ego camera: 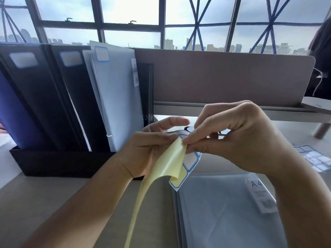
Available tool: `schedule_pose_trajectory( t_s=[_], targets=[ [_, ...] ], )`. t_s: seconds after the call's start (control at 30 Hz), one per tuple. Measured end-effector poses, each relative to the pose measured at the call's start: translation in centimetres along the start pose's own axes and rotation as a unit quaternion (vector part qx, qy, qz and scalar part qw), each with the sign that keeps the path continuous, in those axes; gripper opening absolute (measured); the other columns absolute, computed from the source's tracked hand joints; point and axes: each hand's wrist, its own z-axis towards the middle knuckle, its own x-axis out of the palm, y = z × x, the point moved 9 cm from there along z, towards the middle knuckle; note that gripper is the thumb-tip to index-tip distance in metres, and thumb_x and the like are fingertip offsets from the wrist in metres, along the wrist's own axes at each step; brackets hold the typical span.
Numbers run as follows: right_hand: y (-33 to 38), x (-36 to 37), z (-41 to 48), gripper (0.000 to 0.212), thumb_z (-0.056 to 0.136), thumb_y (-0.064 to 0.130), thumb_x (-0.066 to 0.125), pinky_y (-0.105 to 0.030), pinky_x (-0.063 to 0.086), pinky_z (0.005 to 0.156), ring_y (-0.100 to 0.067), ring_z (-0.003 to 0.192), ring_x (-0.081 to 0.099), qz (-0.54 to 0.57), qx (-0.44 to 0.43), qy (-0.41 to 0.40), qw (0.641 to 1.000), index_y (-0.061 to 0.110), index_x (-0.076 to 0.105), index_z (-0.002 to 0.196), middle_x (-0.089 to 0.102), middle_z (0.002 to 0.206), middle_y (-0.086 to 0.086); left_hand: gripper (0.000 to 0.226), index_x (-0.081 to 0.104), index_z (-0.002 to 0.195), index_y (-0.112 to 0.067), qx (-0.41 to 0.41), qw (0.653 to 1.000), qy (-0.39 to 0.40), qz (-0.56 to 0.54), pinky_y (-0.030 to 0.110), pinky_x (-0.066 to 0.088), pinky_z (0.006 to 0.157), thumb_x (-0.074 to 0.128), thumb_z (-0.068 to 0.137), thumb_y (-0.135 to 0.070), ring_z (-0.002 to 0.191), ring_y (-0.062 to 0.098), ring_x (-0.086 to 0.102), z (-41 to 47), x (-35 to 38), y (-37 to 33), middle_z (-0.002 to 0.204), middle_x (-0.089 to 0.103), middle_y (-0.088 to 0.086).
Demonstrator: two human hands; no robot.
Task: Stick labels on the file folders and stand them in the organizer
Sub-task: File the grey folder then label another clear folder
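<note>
- Nearest to us, a long yellow backing strip [143, 199] hangs down from both hands and runs off the bottom edge of the view.
- Our left hand [150, 149] pinches the upper end of that strip between thumb and fingers; the fingers are narrow, closed on the paper.
- Our right hand [238, 140] pinches at the same corner, fingertips closed on the edge of the label sheet [188, 163] — white labels with blue borders, partly separated from the backing.
- A clear file folder [223, 212] lies flat on the desk [53, 194] directly below the hands; we see no blue-bordered label on it, only a printed "A4" sticker at its right side.
- The black organizer [59, 165] stands to the left, already holding dark folders and a pale folder [118, 97] with a blue-bordered label near its top.
- A second label sheet [315, 158] lies on the desk at far right, well apart from the hands.
- Risk: the freed label may curl and stick to itself or to a fingertip — cause, the loose adhesive side close to the pinch.
- Risk: the label may tear at the corner if the two hands pull apart unevenly.
- Risk: a crooked or creased placement, since the folder below is slick and unrestrained.
</note>
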Motion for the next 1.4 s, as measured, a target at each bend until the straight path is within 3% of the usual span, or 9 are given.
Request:
schedule_pose_trajectory(
  t_s=[0.1,0.33,0.53,0.73,0.93,1.17,1.4],
  targets=[
    [-0.2,-0.1,0.0,0.011,0.071,0.031,0.082,-0.030,0.044,0.051,-0.021,0.059,0.055,-0.005,0.001,0.002,1.000,0.027,0.080,0.081,0.067,0.072,0.003,0.035,0.073,0.103,-0.019,0.012,1.000,0.004,0.027,0.028,0.055,0.073,0.083,0.069,-0.019,0.076,0.019,0.069,0.1,-0.3,-0.8,0.092,0.074,0.009],
    [-0.5,0.1,0.0,0.013,0.073,0.036,0.081,-0.032,0.046,0.052,-0.022,0.059,0.056,-0.010,-0.003,0.015,1.000,0.028,0.080,0.083,0.067,0.071,0.000,0.035,0.077,0.087,-0.025,0.013,0.993,-0.026,0.118,0.028,0.054,0.068,0.091,0.057,-0.036,0.071,0.017,0.068,-0.3,-1.1,-1.9,0.084,0.073,0.005],
    [-0.7,-0.3,-0.1,0.009,0.073,0.033,0.082,-0.038,0.045,0.052,-0.026,0.058,0.055,-0.029,0.000,0.007,1.000,0.029,0.081,0.080,0.067,0.073,0.002,0.039,0.080,0.079,-0.021,0.009,0.994,-0.021,0.106,0.025,0.055,0.070,0.095,0.047,-0.036,0.072,0.012,0.070,-0.4,-1.5,-1.9,0.080,0.075,-0.001],
    [-1.6,-1.2,-0.2,0.008,0.073,0.030,0.083,-0.037,0.046,0.054,-0.023,0.056,0.054,-0.052,0.023,-0.013,0.998,0.027,0.081,0.080,0.067,0.073,0.005,0.041,0.080,0.081,-0.018,0.016,0.992,-0.030,0.122,0.024,0.056,0.069,0.096,0.046,-0.031,0.074,0.012,0.071,-0.5,-2.5,-2.7,0.081,0.076,0.000],
    [-2.9,-2.6,-0.5,0.007,0.073,0.030,0.080,-0.041,0.048,0.058,-0.023,0.058,0.055,-0.090,0.056,-0.046,0.993,0.028,0.080,0.080,0.067,0.073,0.007,0.044,0.079,0.085,-0.021,0.008,0.968,-0.064,0.241,0.027,0.056,0.072,0.095,0.048,-0.036,0.082,0.016,0.071,-0.9,-3.9,-4.1,0.088,0.075,0.002],
    [-3.6,-4.0,-0.8,0.006,0.075,0.026,0.079,-0.042,0.050,0.059,-0.026,0.061,0.059,-0.072,0.056,-0.101,0.991,0.025,0.080,0.081,0.068,0.072,0.002,0.048,0.077,0.092,-0.023,0.010,0.942,-0.102,0.320,0.038,0.056,0.088,0.093,0.052,-0.043,0.098,0.029,0.068,-1.5,-5.1,-5.4,0.108,0.072,0.015],
    [-4.2,-5.1,-1.1,0.013,0.076,0.019,0.083,-0.041,0.049,0.062,-0.030,0.064,0.058,-0.061,0.068,-0.154,0.984,0.030,0.077,0.077,0.068,0.073,-0.002,0.056,0.078,0.095,-0.021,-0.011,0.937,-0.151,0.316,0.028,0.057,0.076,0.093,0.047,-0.046,0.091,0.020,0.072,-1.7,-6.5,-5.2,0.104,0.075,0.004]
  ],
)
